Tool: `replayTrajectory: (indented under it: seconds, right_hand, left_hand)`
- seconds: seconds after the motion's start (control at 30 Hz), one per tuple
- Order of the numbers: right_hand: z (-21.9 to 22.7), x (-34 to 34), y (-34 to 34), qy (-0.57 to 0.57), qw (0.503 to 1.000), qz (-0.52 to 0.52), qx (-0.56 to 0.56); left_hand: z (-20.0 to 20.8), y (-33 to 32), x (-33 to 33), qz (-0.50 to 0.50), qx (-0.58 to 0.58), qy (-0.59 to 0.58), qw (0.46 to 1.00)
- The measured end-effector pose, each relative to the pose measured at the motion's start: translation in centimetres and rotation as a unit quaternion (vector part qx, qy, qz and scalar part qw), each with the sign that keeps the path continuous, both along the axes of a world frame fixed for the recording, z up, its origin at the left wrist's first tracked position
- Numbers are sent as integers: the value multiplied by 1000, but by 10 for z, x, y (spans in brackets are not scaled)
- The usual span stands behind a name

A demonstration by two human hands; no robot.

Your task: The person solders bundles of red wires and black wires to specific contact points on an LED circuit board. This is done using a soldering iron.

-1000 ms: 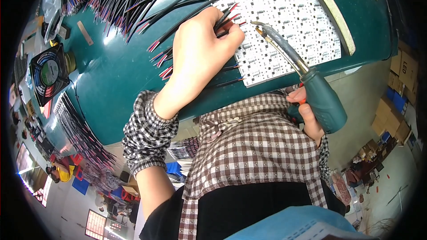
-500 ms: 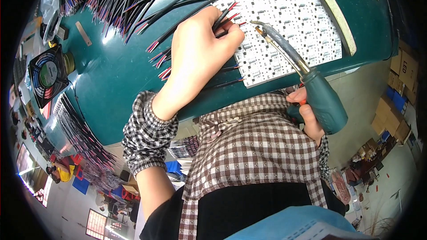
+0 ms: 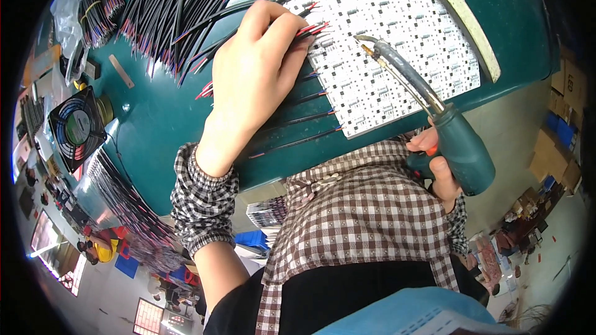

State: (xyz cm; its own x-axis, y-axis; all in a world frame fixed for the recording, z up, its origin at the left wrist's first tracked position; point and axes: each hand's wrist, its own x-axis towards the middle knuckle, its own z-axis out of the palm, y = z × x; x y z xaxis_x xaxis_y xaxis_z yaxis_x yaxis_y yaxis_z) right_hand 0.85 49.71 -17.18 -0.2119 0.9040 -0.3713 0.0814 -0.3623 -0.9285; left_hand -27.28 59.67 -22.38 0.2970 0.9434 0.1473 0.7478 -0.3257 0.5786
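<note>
My left hand (image 3: 257, 65) is closed in a pinch on black-sheathed wires (image 3: 313, 28) with red stripped ends, at the left edge of a white circuit board panel (image 3: 388, 96). Its fingertips and part of the wires are hidden behind the hand. Below it, several more thin black wires (image 3: 298, 121) lie side by side, their ends at the board's edge. A green soldering gun (image 3: 464, 149) is in my right hand (image 3: 441, 177), fingers wrapped round its handle. Its bent tip hovers over the panel, apart from the wires.
A large heap of black wires (image 3: 177, 18) lies at the upper left, beside banded bundles (image 3: 102, 3). A small black fan (image 3: 77, 127) stands at the table's left. A curved pale-topped strip (image 3: 462, 22) borders the panel's right side. More wires (image 3: 127, 195) hang by the left edge.
My left hand has moved left and away from me along the board's edge, uncovering more wires below it. The soldering gun stays over the panel, and the whole view has shifted slightly.
</note>
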Motion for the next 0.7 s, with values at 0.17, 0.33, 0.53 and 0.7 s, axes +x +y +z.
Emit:
replayTrajectory:
  seconds: [0.17,0.33,0.53,0.7]
  right_hand:
    - [0,7,2,10,1000,-29,0]
    - [-5,13,3,13,1000,-20,-5]
    - [5,22,7,10,1000,-19,-16]
    - [2,19,1,-13,999,-2,-37]
  left_hand:
    - [13,8,4,-27,-32,16,999]
    - [12,11,7,-59,-20,46,997]
    - [18,13,14,-43,-28,20,998]
    - [27,-1,16,1,-121,-102,987]
